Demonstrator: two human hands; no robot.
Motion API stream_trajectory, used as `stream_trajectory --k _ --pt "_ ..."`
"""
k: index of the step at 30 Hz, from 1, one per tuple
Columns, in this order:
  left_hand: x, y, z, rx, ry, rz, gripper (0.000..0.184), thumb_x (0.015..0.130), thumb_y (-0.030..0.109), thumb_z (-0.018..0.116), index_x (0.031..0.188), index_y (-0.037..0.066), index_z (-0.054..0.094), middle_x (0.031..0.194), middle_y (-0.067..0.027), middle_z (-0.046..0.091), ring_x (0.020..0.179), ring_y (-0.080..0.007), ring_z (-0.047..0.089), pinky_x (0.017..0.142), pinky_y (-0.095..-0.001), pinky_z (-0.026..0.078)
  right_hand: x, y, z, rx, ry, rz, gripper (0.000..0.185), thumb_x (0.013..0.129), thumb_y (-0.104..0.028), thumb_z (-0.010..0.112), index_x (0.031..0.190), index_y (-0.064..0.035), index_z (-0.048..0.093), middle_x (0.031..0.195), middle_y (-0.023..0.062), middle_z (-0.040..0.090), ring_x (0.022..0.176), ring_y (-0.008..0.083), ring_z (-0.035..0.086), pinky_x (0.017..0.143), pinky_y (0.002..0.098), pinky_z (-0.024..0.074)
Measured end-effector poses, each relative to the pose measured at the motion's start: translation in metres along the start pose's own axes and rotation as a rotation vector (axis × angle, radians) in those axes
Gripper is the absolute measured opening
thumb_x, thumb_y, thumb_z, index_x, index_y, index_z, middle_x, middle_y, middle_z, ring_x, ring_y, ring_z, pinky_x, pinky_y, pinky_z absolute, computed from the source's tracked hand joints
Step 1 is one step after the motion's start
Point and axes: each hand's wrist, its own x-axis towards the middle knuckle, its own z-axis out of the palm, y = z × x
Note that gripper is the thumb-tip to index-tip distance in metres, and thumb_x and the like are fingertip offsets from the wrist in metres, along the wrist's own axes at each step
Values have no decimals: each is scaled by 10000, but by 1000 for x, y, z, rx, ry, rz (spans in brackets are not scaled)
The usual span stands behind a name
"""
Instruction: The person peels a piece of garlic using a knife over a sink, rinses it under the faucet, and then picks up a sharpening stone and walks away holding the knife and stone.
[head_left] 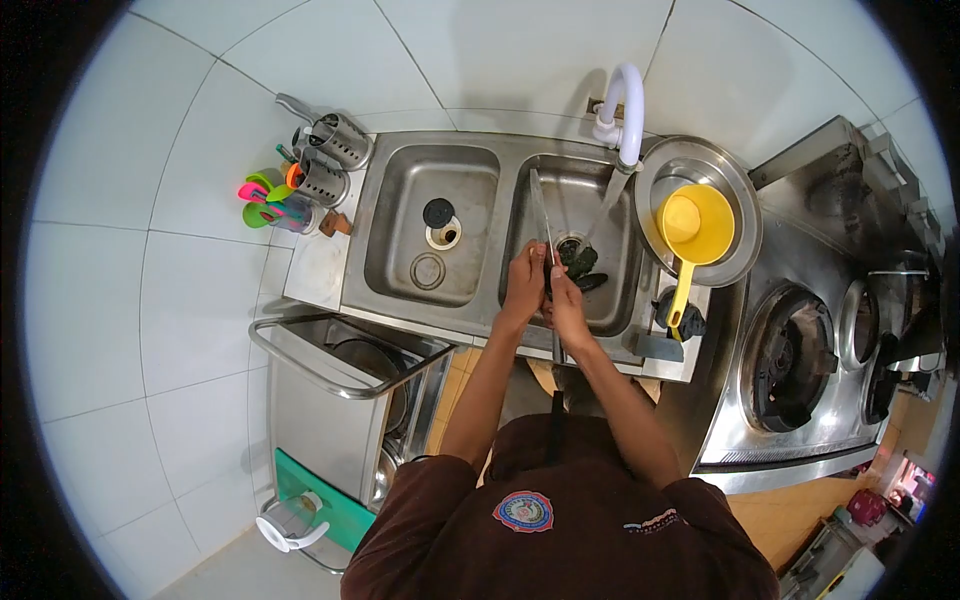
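1. Left hand (524, 284), one: over the right-hand basin, fingers curled in beside the blade. What they grasp, if anything, I cannot tell; their undersides are hidden.
2. Right hand (569, 308), one: touching the left, fingers clenched on the near end of the knife, thumb lying along it.
3. Knife (541, 212), one: long, bright blade, between my hands, its tip reaching toward twelve o'clock, with twelve being the tiled wall and my hands the centre.
4. Dark green pieces (580, 262), several: on the basin floor at one to two o'clock, just beyond my right fingers.
5. Right basin (625, 290), steel: beneath both my hands.
6. Faucet (632, 105), white, curved: at one o'clock, its water (607, 197) falling into the basin.
7. Steel bowl (748, 240), wide: at two o'clock, beside the basin; yellow dipper (715, 215) resting in it, handle over the near rim.
8. Left basin (395, 225), steel: at ten o'clock, black stopper (438, 212) beside its drain.
9. Perforated utensil holders (340, 140), steel: at ten o'clock, farther out.
10. Stove (735, 425), steel: between three and four o'clock.
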Motion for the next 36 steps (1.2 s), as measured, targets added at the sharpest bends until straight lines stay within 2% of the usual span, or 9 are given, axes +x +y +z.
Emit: stream_trajectory --k 9,12,15,18,19,21,25,34,36 --pt "-2 -24 -11 50 -21 -93 399 1048 377 448 951 8 568 746 -62 629 738 -164 618 661 -308 465 2 6 -1 9 17 92 488 1025 -541 381 1112 -113 599 593 -67 389 461 47 345 407 242 274" --pt "-8 6 -13 -605 -62 -240 379 1038 368 471 1008 14 603 801 -56 662 809 -201 660 755 -298 502 0 -6 -18 202 -304 183 481 1022 -555 375 956 -111 549 588 -59 380 457 51 332 405 238 260" --pt "-5 44 -10 -771 -4 -302 358 1005 353 538 1058 6 614 838 -78 677 874 -230 686 837 -311 518 0 2 -26 126 -376 191 480 1022 -564 362 886 -119 481 584 -50 379 450 60 325 406 233 250" --pt "-6 34 -14 -568 -120 -295 346 955 322 627 1039 -14 625 817 -109 666 875 -233 694 812 -322 530 -6 9 -18 -21 -324 97 469 1028 -550 353 1007 -114 525 597 -51 374 445 57 302 408 216 240" --pt "-7 36 -12 -546 -71 -350 302 901 272 702 970 -15 641 746 -88 629 811 -221 694 783 -325 538 -8 8 -15 -163 -253 37 501 1046 -505 324 1151 -63 534 647 17 516 483 140 462 446 301 368" --pt "-9 39 -9 -506 -29 -386 240 895 216 696 933 -16 648 706 -66 593 756 -207 682 744 -321 547 -9 13 -8 -375 -154 -178 505 1057 -450 315 1227 -14 503 758 124 605 607 273 583 553 392 442" --pt "-10 38 -5 -507 3 -402 147 894 123 641 902 -24 649 636 -33 533 621 -164 623 682 -315 563 -16 7 -5 -639 -41 -415 461 1067 -333 301 1265 50 464 1006 320 639 914 513 632 778 530 472" --pt "-11 31 3 -455 46 -347 162 880 33 493 903 -48 631 527 -14 469 471 -106 492 683 -326 573 -16 9 0 -673 -9 -330 413 1060 -281 323 1252 70 427 967 355 622 940 552 584 732 564 468" --pt "-11 28 3 -437 41 -347 176 876 26 477 933 -47 627 517 -10 461 461 -100 474 688 -326 569 -17 9 -1 -658 -27 -329 408 1067 -272 310 1270 56 443 1011 335 615 964 523 597 773 512 473"
